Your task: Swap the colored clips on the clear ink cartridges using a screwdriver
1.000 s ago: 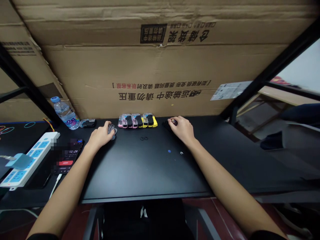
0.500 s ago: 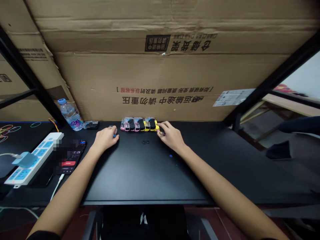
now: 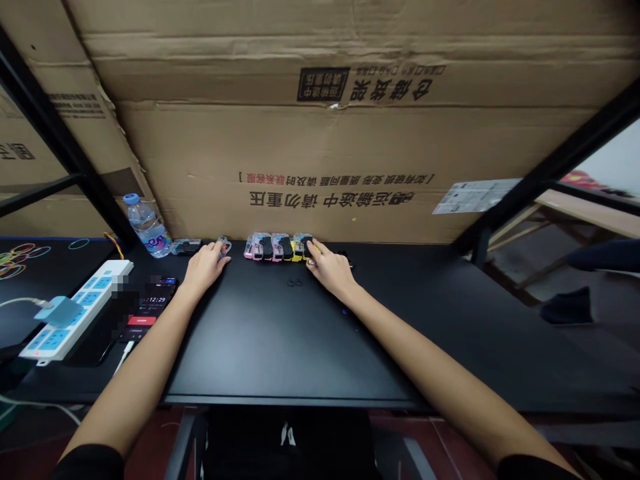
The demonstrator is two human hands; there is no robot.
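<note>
My left hand (image 3: 204,268) rests at the back of the black desk, fingers curled together. A small clear piece with bits of blue and red (image 3: 225,247) shows at its fingertips. My right hand (image 3: 331,269) is closed at the right end of a row of small plastic blocks, thumb and finger on a yellow-and-black block (image 3: 300,247), partly covering it. Left of it in the row stand pink-and-black blocks (image 3: 263,247) with clear tops. Two small black rings (image 3: 295,283) lie in front of the row.
A water bottle (image 3: 148,227) stands at the back left beside another black-and-clear block (image 3: 187,247). A phone (image 3: 150,310) and a power strip (image 3: 80,310) lie at left. Cardboard (image 3: 280,140) walls the back. Small black parts (image 3: 346,256) lie behind my right hand.
My right hand has moved slightly left, farther over the yellow block. My left hand has shifted left and back, and the clear piece now shows at its fingertips. The view has shifted slightly.
</note>
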